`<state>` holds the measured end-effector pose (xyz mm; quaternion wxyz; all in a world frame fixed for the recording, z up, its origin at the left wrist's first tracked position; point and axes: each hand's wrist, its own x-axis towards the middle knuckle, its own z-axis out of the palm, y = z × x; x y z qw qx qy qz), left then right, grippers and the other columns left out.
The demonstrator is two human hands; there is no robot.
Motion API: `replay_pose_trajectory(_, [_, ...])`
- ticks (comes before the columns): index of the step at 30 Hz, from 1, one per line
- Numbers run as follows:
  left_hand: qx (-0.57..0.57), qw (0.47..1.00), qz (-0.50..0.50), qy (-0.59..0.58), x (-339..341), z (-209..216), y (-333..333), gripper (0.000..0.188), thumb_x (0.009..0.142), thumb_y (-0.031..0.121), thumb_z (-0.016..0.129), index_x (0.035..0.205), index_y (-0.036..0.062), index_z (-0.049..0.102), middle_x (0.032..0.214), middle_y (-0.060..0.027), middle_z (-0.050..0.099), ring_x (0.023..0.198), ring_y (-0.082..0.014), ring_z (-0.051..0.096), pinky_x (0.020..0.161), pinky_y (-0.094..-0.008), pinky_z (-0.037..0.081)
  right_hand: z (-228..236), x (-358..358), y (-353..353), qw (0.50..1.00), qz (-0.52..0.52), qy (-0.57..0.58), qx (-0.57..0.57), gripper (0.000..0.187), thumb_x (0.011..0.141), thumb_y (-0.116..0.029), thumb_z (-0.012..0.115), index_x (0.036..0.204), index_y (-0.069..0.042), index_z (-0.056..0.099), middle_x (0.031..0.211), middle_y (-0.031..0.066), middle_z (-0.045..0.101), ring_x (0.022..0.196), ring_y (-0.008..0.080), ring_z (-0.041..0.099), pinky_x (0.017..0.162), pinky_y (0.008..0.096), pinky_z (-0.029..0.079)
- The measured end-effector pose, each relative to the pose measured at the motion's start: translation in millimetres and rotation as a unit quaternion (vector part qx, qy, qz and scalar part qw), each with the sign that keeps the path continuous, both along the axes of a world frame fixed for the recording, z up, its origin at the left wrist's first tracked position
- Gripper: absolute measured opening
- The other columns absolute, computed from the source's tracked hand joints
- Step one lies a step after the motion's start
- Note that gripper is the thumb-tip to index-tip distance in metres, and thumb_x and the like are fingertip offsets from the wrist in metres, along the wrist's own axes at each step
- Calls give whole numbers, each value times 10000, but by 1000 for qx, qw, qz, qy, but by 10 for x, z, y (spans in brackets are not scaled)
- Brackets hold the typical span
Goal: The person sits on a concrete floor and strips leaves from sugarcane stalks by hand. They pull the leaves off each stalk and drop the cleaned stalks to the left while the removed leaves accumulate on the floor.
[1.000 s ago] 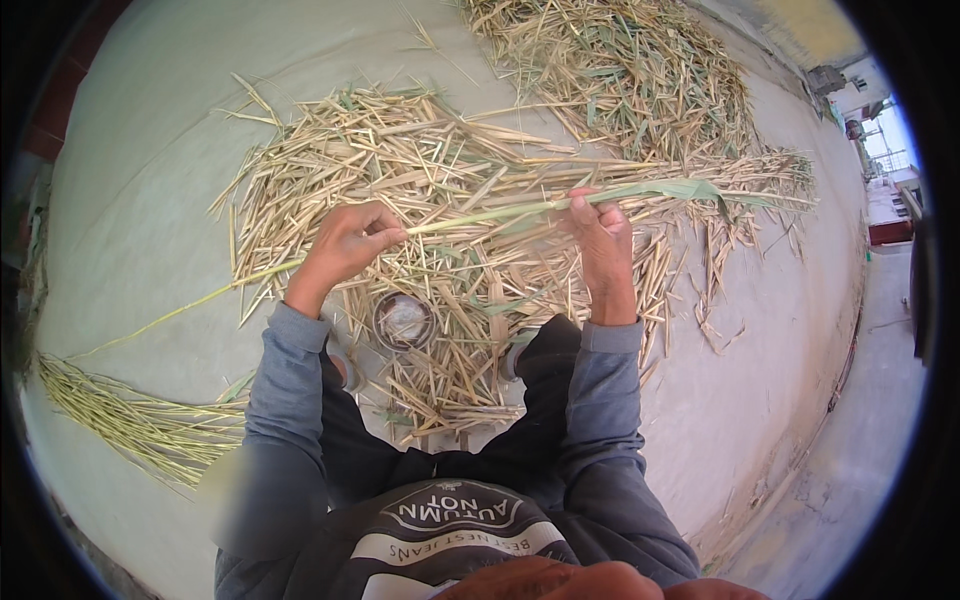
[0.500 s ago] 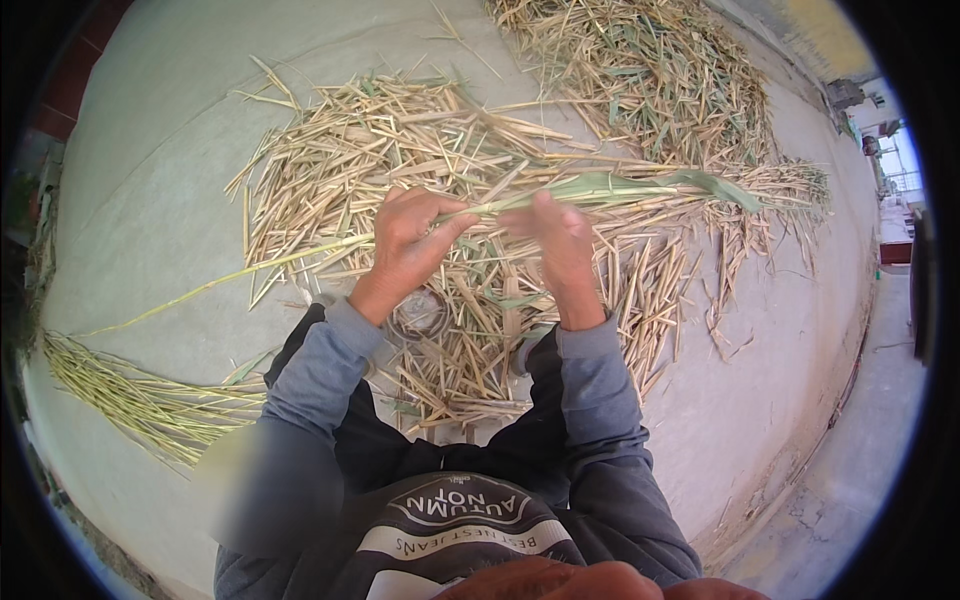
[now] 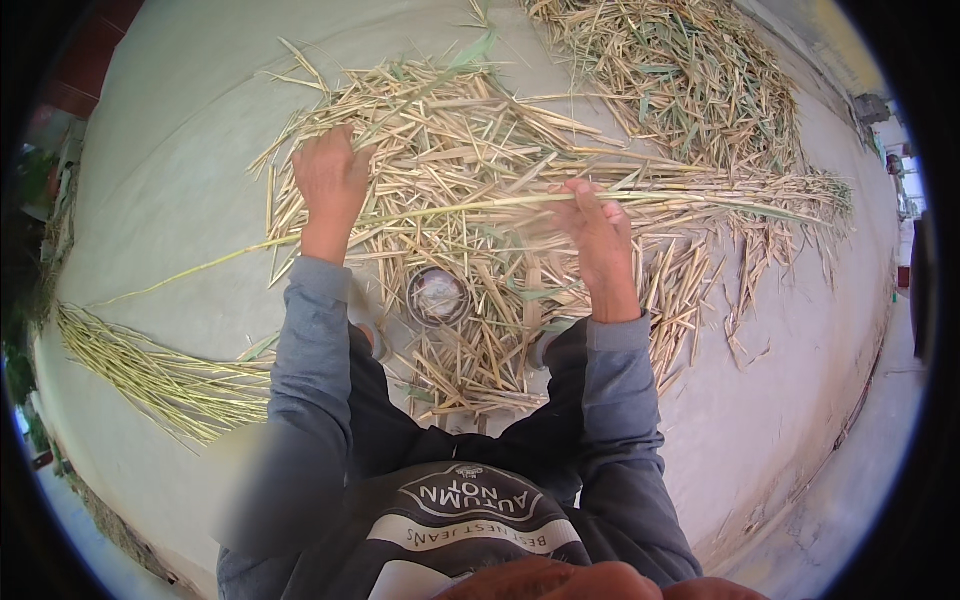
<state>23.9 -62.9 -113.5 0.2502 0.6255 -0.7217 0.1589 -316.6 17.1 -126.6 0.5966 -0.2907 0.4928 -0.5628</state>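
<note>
So there's a bundle of thin green stalks (image 3: 170,385) on the floor far left, and one long stalk (image 3: 430,212) runs from beside its tip, behind the left wrist, to the right hand. Left hand (image 3: 333,185) is curled, can't tell if it's gripping the blurry green leaf (image 3: 475,52) by it. Round container (image 3: 438,297) sits among the dry scraps (image 3: 440,130), then the right hand (image 3: 598,230) has thumb and fingers pinched on the stalk.
</note>
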Motion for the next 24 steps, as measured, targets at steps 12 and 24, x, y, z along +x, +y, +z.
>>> replay_pose_trajectory(12, [338,831,-303,320,-810,-4,284,254,919,302,715,895,51,750,734,-86,687,655,-242,634,599,-364,464,110,-6,15,997,-30,-48,-53,309,1008,-234,685,1201,2,631,1099,147,729,909,191,730,777,289,600])
replay_pose_trajectory(24, [177,878,-337,292,-847,132,302,180,856,239,774,836,64,736,765,-60,706,685,-245,622,688,-361,430,172,-106,-9,993,-104,49,23,392,950,-286,768,1124,28,610,922,136,722,761,214,744,631,263,575])
